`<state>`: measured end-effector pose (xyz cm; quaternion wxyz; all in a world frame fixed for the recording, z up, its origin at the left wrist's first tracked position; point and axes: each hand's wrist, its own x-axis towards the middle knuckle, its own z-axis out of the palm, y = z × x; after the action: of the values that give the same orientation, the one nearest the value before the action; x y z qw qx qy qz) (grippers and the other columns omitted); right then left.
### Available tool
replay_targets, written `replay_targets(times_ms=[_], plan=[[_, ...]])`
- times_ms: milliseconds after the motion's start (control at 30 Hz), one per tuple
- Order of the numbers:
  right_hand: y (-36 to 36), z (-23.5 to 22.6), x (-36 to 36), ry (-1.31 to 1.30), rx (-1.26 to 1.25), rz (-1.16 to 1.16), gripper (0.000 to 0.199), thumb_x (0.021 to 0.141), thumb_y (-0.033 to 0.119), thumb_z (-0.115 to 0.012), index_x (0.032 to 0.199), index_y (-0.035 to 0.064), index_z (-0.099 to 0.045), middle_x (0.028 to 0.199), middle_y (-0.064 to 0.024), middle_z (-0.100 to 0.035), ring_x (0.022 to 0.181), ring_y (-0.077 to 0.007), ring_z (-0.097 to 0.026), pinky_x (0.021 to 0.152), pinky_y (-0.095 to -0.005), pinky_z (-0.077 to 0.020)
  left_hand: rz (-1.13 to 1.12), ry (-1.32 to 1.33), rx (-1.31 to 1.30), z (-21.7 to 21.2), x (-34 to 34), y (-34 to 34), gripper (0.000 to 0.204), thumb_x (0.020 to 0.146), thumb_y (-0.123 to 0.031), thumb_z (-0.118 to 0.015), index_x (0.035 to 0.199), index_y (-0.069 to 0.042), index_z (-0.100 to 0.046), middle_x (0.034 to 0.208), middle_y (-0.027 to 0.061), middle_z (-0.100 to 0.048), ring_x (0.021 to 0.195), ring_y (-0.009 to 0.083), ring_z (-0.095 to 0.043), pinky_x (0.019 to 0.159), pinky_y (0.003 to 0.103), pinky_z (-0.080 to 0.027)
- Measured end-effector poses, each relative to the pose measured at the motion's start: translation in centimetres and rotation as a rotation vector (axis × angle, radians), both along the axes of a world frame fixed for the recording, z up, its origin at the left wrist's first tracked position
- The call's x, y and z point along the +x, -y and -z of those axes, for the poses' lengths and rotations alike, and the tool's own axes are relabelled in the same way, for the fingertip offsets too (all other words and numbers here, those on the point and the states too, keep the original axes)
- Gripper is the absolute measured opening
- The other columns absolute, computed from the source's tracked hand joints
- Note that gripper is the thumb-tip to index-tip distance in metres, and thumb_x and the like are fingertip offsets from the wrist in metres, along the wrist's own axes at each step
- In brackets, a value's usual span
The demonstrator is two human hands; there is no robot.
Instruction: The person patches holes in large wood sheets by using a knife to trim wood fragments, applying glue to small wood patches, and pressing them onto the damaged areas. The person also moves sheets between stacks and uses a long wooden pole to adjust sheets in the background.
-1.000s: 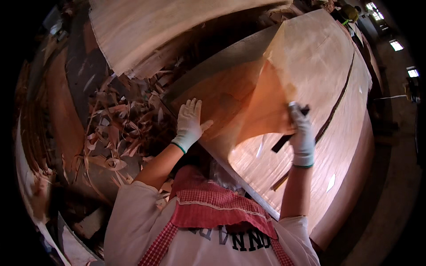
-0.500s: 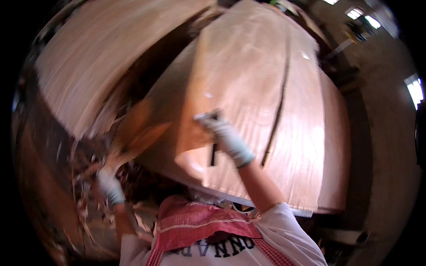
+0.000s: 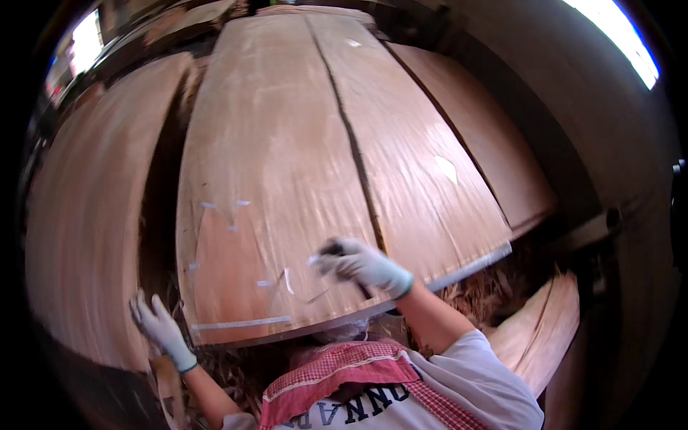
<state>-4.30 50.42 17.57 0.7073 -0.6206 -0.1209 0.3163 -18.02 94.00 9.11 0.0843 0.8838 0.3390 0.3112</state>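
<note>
A wide wood veneer sheet (image 3: pixel 269 136) lies in front of me, split by a long dark gap. A redder veneer patch (image 3: pixel 223 276) sits at its near left corner, with small tape pieces round it and a long tape strip (image 3: pixel 244 323) along its near edge. My right hand (image 3: pixel 362 266), in a white glove, is closed round a dark tool (image 3: pixel 332 248) above the sheet; its kind is unclear from blur. My left hand (image 3: pixel 161 328), gloved too, has its fingers spread beside the near edge of the left veneer stack (image 3: pixel 89 222), holding nothing.
Another veneer sheet (image 3: pixel 476 129) lies on the right. Veneer scraps (image 3: pixel 487 294) cover the floor beyond the near edge, and a curled veneer piece (image 3: pixel 541 322) rests at the lower right. A dark gap separates the left stack from the middle sheet.
My left hand has let go of a torn orange-brown veneer strip and opened. The near left corner, folded up before, now lies flat with the patch showing. The view has swung round.
</note>
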Motion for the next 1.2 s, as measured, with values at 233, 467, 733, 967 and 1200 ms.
replay_targets(times_ms=[233, 467, 733, 967, 1200], plan=[[28.2, -2.1, -14.8, 0.532, -1.128, 0.973, 0.016, 0.089, 0.008, -0.065, 0.105, 0.0053, -0.065, 0.092, -0.0112, -0.071, 0.085, -0.0193, -0.068, 0.073, -0.0296, -0.0521, 0.737, 0.273, -0.403, -3.7, 12.7, 13.2, 0.035, 0.098, -0.013, -0.05, 0.126, 0.007, -0.053, 0.136, 0.0191, -0.051, 0.121, 0.0282, -0.054, 0.1, 0.037, -0.045], [32.3, -3.1, -29.0, 0.304, -1.103, 0.158, 0.034, 0.081, 0.036, -0.071, 0.098, 0.0079, -0.067, 0.087, -0.0153, -0.067, 0.079, -0.0317, -0.065, 0.069, -0.0393, -0.0507, 1.02, 0.016, -0.59, 0.9, 12.0, 29.9, 0.036, 0.099, -0.015, -0.05, 0.129, 0.003, -0.054, 0.137, 0.015, -0.052, 0.121, 0.025, -0.054, 0.096, 0.035, -0.047], [38.5, 14.9, -49.3, -0.309, -0.464, 0.278, 0.055, 0.079, 0.041, -0.078, 0.108, -0.0019, -0.06, 0.095, -0.0097, -0.065, 0.087, -0.0181, -0.056, 0.079, -0.0351, -0.046, 1.348, -0.278, -0.8, 1.5, 4.9, 53.2, 0.036, 0.1, -0.016, -0.05, 0.13, 0.004, -0.053, 0.134, 0.0136, -0.054, 0.12, 0.0198, -0.054, 0.09, 0.03, -0.047], [42.5, 15.5, -56.3, -0.347, -0.568, 0.436, 0.06, 0.073, 0.052, -0.079, 0.105, 0.0032, -0.062, 0.096, -0.0088, -0.066, 0.091, -0.0194, -0.06, 0.08, -0.0348, -0.0479, 1.873, -0.342, -0.666, -2.1, -1.3, 73.1, 0.032, 0.1, -0.01, -0.049, 0.127, 0.008, -0.053, 0.134, 0.0162, -0.053, 0.12, 0.0222, -0.053, 0.103, 0.033, -0.041], [50.5, 15.5, -62.9, -0.342, -0.608, 1.403, 0.043, 0.077, 0.029, -0.079, 0.107, 0.0024, -0.063, 0.101, -0.012, -0.067, 0.092, -0.019, -0.062, 0.081, -0.0329, -0.0503, 2.174, -0.399, -0.619, -1.0, -2.9, 87.8, 0.027, 0.098, -0.006, -0.05, 0.121, 0.006, -0.057, 0.127, 0.0142, -0.058, 0.119, 0.0224, -0.054, 0.103, 0.032, -0.04]])
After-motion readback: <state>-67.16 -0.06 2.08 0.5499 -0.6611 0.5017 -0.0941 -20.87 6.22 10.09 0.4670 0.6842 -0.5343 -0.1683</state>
